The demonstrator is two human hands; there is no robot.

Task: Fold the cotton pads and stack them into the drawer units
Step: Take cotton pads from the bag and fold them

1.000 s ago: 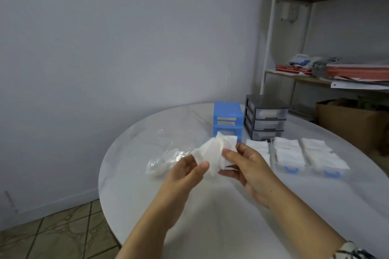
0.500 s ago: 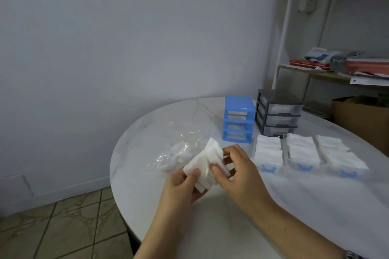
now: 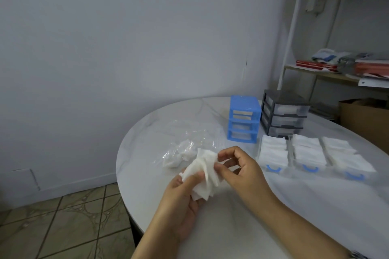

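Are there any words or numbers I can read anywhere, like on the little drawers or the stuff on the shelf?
No readable words or numbers anywhere.
Blue drawer unit: no writing shows.
Grey drawer unit: no writing shows.
Red books on the shelf: too blurred to read.
White tag at the shelf edge: too small to read.

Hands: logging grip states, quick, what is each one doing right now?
Left hand: grips the pads, thumb pressed over them.
Right hand: pinches the pads' edge with thumb and fingertips.
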